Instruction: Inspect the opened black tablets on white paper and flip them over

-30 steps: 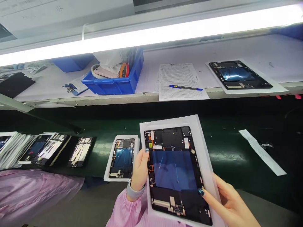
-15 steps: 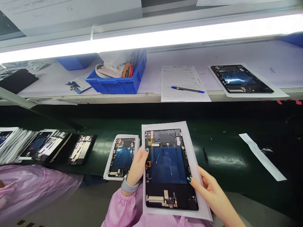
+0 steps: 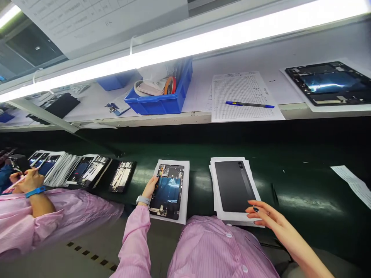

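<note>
My left hand point(image 3: 150, 188) grips the left edge of an opened tablet point(image 3: 169, 184), its thumb on top and its other fingers hidden. White paper lies beneath that tablet, whose circuit boards and shiny blue middle face up. To the right, a dark grey tablet point(image 3: 232, 185) rests back side up on a stack of white paper sheets point(image 3: 254, 175), its camera at the upper right. Over the lower right corner of this tablet hovers my right hand point(image 3: 268, 216), fingers apart and holding nothing; whether a fingertip touches the tablet I cannot tell.
Left of my hands stand another opened tablet point(image 3: 122, 177) and a row of tablets with paper sheets point(image 3: 62, 170). A co-worker's hands point(image 3: 31, 180) are at far left. The shelf bears a blue bin point(image 3: 158, 105), a form point(image 3: 240, 85), a pen point(image 3: 249, 104) and an opened tablet point(image 3: 330, 83).
The opened tablet and its paper have moved from in front of me to the left with my left hand. My right hand has let go, and the dark grey tablet now shows. My view has shifted left.
</note>
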A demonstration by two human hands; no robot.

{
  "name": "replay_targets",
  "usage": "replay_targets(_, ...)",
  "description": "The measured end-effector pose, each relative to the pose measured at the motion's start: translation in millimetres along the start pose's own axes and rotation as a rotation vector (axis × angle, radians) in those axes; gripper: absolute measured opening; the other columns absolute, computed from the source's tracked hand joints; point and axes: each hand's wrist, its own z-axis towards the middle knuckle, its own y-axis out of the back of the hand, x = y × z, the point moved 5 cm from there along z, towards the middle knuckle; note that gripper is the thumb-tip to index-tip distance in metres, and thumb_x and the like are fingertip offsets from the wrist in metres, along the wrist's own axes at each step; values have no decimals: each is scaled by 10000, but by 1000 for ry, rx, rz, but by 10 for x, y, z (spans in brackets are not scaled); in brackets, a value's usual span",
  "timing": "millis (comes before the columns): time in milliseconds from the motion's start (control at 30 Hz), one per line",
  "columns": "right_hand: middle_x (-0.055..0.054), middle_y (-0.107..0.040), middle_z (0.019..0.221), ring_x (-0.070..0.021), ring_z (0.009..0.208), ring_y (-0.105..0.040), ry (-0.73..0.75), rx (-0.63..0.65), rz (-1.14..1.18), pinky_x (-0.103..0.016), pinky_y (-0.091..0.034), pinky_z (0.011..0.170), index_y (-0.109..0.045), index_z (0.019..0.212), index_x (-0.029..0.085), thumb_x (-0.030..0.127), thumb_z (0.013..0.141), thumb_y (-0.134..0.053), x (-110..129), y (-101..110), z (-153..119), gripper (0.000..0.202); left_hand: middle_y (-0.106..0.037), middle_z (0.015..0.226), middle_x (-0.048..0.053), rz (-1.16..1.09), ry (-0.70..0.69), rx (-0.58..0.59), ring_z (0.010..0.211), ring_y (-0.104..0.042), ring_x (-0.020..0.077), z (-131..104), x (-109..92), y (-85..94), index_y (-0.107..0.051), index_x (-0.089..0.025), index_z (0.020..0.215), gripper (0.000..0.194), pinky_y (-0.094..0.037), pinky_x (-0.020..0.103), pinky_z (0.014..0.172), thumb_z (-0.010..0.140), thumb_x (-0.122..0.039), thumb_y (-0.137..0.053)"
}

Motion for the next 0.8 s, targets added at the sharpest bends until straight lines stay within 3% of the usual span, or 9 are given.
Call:
replay_targets(100,-125,-748,1129,-329,1051,-705,-1,-66,57,-394,-578,877,-696,1192,245,657,842,-668,0,172,-18,541,-738,1089,113,91,27,-27,1096,-654,267,127,119,163,-694,-135,997,482,-475,436,1006,817,-582,-678)
replay_targets(233,-127,-755,1129,-333,1046,-708,-1,-110,119,-399,-580,880,-705,1188,240,621,859,-675,-42,270,-19,504,-719,1075,80,212,32,-32,1020,-672,228,241,159,224,-670,-137,1039,393,-508,434,956,949,-507,-575)
replay_targets(433,-127,-753,1143,-328,1049,-705,14,-114,163,-407,-566,904,-698,1195,233,582,890,-665,-81,302,-42,465,-714,1080,69,412,-6,-38,1036,-664,228,248,-8,206,-668,-135,1034,350,-511,412,942,969,-463,-563)
replay_targets(567,-131,-754,1138,-328,1055,-706,11,-128,169,-416,-563,909,-690,1199,223,575,903,-648,-115,333,-56,462,-711,929,44,564,1,-80,907,-677,213,180,-125,199,-664,-138,971,296,-526,394,873,957,-420,-576)
replay_targets(667,-135,-754,1131,-332,1059,-708,25,-184,94,-431,-570,895,-684,1197,212,561,924,-611,-207,384,14,449,-714,884,98,675,-24,-172,969,-673,287,89,-307,199,-663,-135,989,195,-496,440,916,908,-282,-564)
replay_targets(733,-139,-756,1096,-328,1052,-708,26,-262,38,-434,-574,884,-690,1153,198,517,921,-619,-334,443,117,401,-704,1057,186,716,-89,-245,1135,-619,367,-58,-536,161,-656,-109,1059,263,-446,498,998,869,-236,-525)
replay_targets(800,-136,-748,1067,-309,1044,-700,4,-362,-25,-432,-570,883,-692,1090,183,432,924,-649,-512,518,250,303,-642,1251,218,709,-189,-260,1247,-559,373,-327,-840,70,-639,-101,1138,347,-418,491,1059,870,-259,-486)
